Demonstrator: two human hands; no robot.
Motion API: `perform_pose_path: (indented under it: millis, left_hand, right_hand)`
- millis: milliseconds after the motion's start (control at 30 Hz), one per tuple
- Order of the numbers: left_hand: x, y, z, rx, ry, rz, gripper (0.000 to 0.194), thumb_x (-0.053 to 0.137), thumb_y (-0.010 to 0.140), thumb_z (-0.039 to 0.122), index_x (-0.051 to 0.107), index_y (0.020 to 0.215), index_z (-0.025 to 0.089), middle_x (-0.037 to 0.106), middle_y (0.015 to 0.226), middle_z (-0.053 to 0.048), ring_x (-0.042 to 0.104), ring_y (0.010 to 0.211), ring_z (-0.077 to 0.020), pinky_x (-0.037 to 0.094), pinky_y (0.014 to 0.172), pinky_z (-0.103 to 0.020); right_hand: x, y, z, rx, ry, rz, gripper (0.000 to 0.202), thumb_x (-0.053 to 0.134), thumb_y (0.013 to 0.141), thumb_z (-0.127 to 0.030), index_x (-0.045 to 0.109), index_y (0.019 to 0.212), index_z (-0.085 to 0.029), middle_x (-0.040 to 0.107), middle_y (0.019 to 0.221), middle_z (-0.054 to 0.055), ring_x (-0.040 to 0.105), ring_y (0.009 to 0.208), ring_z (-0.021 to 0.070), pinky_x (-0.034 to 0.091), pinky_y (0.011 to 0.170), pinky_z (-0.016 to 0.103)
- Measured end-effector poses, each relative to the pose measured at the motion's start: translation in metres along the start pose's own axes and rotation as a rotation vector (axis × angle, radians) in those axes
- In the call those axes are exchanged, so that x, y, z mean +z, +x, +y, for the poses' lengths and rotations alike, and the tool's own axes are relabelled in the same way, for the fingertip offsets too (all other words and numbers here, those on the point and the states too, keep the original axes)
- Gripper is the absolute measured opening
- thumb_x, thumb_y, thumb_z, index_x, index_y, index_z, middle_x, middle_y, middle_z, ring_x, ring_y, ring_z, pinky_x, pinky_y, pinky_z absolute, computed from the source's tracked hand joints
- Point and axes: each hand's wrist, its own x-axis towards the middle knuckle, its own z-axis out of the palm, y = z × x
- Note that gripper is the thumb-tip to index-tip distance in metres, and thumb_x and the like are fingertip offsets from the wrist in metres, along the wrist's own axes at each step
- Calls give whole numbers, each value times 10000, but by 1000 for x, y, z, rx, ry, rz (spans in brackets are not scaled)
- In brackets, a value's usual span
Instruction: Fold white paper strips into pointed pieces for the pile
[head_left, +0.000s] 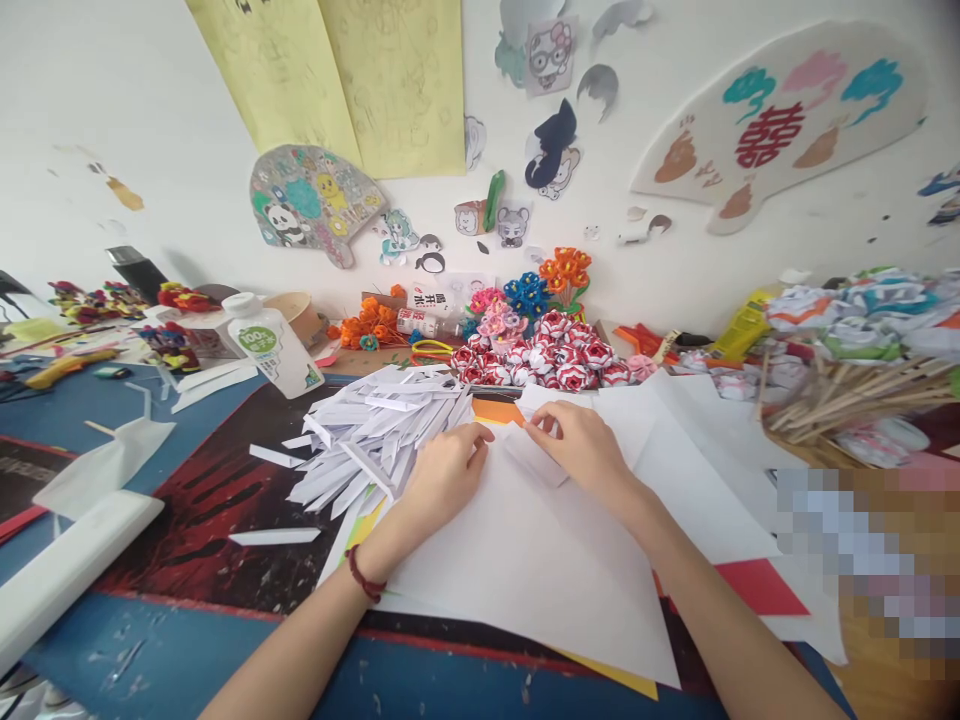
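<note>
Both hands work over a large white sheet [555, 560] spread on the table [187, 640]. The left hand [442, 475] rests knuckles up on the sheet, its fingers curled in and its thumb tip reaching toward a small white paper piece [534, 455]; whether it actually pinches the piece cannot be told. The right hand [581, 445] pinches the upper edge of that same piece between thumb and forefinger, the other fingers bent loosely. The piece lies on the sheet between the 2 hands, just below an orange paper scrap [499, 410]. A heap of folded white paper strips [375, 440] lies just beside the left hand, and red-and-white paper flowers [555, 362] sit farther back.
</note>
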Motion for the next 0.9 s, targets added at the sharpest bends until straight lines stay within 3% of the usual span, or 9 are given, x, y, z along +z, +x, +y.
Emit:
perform_pose_path:
  millis: [233,333,500,667,900]
  left_hand:
    - [2,1,-3,35,47,-82,305,397,870,168,658,1014,228,706,966,-57,639,884,-218,419,715,-280]
    - [1,2,-4,8,40,-102,309,390,872,164,672,984,224,710,873,-49,644,830,-204,415,709,-270]
    - [-3,3,-1,-22,-56,-54,256,431,887,266,680,851,218,702,772,-34,623,717,-191,387,656,-264]
    - [-12,3,5,-15,-281,2,197,503,856,290,643,755,196,678,716,2,544,603,-131,358,600,-234]
    - [-17,2,8,-1,-350,54,192,524,844,281,626,713,184,644,674,12,521,598,-117,348,581,-230]
  right_hand:
    - [19,0,6,-12,23,-101,241,684,735,-432,632,810,-209,650,877,27,583,810,188,360,636,270]
    - [21,3,10,3,97,-137,252,710,694,-433,631,737,-198,632,777,20,566,741,183,360,615,270]
    - [12,3,2,-24,448,-149,253,645,745,-426,603,725,-178,549,621,-19,480,571,128,349,531,244]
    - [0,-2,-14,-63,639,-117,270,605,792,-443,557,753,-180,560,659,-21,480,584,115,369,546,237]
    - [-1,-3,-17,-66,692,-189,319,635,774,-460,648,934,-185,630,783,8,522,618,123,409,568,243]
